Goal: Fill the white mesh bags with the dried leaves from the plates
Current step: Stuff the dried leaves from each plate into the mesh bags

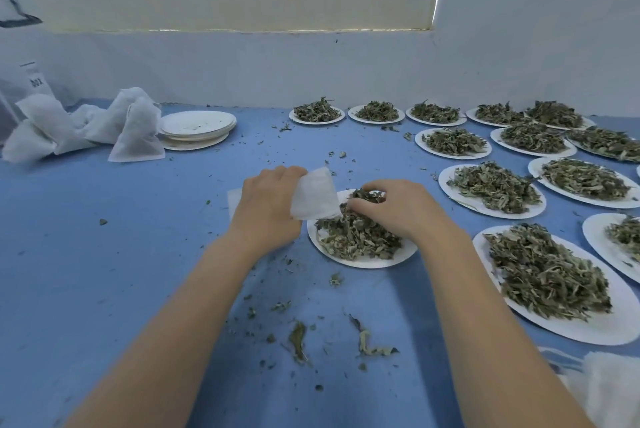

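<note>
My left hand grips a white mesh bag and holds it tilted over the far left edge of a white paper plate. The plate carries a heap of dried leaves. My right hand pinches a clump of those leaves right beside the bag's mouth. Part of the bag is hidden behind my left hand.
Several filled mesh bags lie at the far left beside a stack of empty plates. Several plates of dried leaves cover the right side. Leaf crumbs litter the blue cloth. A white mesh pile sits at the bottom right.
</note>
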`<state>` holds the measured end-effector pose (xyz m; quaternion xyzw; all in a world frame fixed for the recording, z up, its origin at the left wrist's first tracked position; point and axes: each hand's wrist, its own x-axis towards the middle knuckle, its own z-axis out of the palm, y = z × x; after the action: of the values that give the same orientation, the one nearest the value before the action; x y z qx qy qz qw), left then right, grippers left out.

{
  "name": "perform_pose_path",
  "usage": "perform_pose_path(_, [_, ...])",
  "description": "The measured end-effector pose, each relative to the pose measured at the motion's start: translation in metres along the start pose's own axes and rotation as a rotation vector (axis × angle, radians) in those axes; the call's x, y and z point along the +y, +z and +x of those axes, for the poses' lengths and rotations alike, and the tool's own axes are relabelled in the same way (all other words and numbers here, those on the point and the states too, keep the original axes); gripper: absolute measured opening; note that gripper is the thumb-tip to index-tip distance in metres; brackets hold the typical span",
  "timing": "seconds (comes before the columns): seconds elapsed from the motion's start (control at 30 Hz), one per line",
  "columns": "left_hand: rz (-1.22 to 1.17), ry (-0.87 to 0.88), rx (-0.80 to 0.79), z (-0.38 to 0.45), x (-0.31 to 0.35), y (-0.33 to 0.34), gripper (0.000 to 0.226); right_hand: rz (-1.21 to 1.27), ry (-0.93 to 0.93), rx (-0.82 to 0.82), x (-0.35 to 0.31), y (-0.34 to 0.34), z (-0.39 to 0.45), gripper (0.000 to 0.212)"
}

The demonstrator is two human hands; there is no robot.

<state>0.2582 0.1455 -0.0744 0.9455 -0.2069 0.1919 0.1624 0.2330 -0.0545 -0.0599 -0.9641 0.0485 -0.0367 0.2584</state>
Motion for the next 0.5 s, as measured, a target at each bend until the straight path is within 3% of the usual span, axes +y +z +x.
perform_pose_path(0.2, [-0.033, -0.014, -0.011, 0.002, -0.003, 0.006, 0.059, 0.007, -0.112, 0.122, 0.001, -0.008, 0.008, 0.023])
perform_pose_path(0.33, [-0.047, -0.006, -0.007, 0.002, -0.001, 0.004, 0.059, 0.125, -0.175, 0.193, -0.001, -0.019, 0.006, 0.019])
perform_pose_path(0.5, [-0.077, -0.022, -0.022, 0.005, 0.003, 0.002, 0.057, 0.112, -0.308, 0.162, -0.018, -0.022, -0.001, 0.019])
